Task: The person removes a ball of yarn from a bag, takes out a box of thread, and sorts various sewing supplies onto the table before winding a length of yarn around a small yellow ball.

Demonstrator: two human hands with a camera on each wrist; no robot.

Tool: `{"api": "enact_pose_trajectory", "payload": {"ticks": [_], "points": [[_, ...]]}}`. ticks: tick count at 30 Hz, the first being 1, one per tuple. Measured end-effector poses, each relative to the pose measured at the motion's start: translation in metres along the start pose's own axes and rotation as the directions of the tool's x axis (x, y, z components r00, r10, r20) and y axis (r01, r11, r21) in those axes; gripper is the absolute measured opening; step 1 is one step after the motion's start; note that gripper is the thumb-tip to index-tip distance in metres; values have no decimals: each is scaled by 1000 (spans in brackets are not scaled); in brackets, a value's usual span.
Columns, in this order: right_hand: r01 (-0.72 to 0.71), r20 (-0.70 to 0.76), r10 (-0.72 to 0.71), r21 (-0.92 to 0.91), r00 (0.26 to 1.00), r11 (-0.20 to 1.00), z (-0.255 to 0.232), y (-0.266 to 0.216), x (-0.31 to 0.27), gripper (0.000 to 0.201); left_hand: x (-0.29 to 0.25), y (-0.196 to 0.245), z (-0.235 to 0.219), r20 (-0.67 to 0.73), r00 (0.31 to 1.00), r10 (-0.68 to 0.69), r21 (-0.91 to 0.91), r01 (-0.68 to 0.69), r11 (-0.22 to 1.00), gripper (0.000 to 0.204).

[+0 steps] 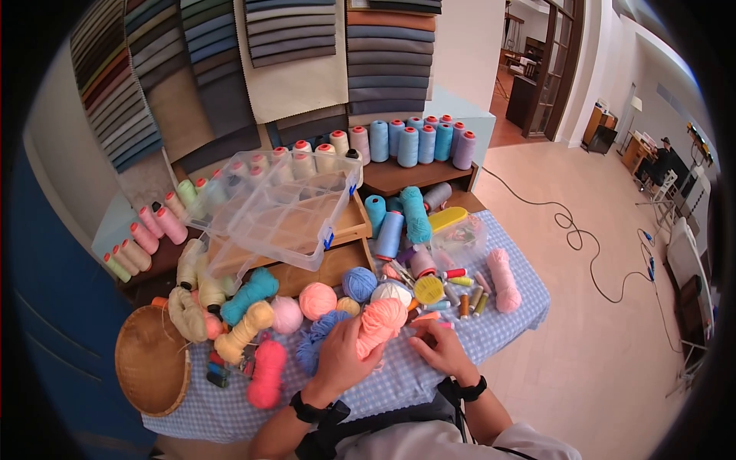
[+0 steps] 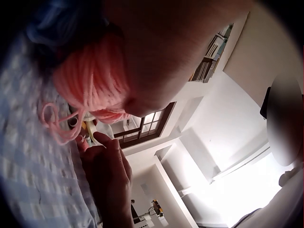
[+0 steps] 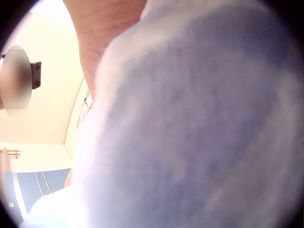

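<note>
1. Currently the peach skein [image 1: 381, 326] is the thing being handled, just above the near part of the worktop [image 1: 498, 333]. The left hand [image 1: 345, 359] grasps it, fingers and thumb curled round the yarn, while a loose loop hangs from its end.
2. The right hand [image 1: 443, 349] is at about 4 o'clock from the skein, its fingers released and loosely bent, apart from the yarn and holding nothing that shows.
3. As I judge it, the step in hand is holding or lifting this skein. Moving it on would call for a steady left grip and the loop kept from snagging on the small spools [image 1: 464, 305] at 2 to 3 o'clock.
4. At 11 o'clock sits the clear divided case [image 1: 295, 230], tilted over the wooden tray [image 1: 337, 264]. Dividers show, but cones [image 1: 304, 162] are seen through the plastic, so I cannot tell whether its compartments hold anything.
5. That tray has a bare wooden floor where it is visible; the case hides part of it.
6. At 9 o'clock the wicker basket [image 1: 153, 360] leans at the worktop's edge, with no yarn visible inside.
7. At 1 o'clock is a small clear tub [image 1: 466, 236], a yellow oval piece [image 1: 448, 220] beside it; its contents are too blurred to name.
</note>
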State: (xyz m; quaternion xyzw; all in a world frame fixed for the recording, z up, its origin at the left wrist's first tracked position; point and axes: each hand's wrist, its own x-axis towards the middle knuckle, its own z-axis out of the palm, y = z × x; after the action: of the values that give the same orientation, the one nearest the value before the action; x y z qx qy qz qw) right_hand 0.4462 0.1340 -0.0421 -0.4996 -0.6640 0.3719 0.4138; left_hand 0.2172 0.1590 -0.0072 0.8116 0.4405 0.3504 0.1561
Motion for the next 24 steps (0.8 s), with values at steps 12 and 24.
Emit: {"api": "enact_pose_trajectory", "payload": {"ticks": [12,24], "points": [[-48,-47,45,-63,998,997,6,3,3,31,9,20,-18,-49,989,142,18,-141,990,48],[-31,-159,28,-20,987,999,13,13,4,19,-21,-30,9,813,127,568,-524,585,619,44]]}}
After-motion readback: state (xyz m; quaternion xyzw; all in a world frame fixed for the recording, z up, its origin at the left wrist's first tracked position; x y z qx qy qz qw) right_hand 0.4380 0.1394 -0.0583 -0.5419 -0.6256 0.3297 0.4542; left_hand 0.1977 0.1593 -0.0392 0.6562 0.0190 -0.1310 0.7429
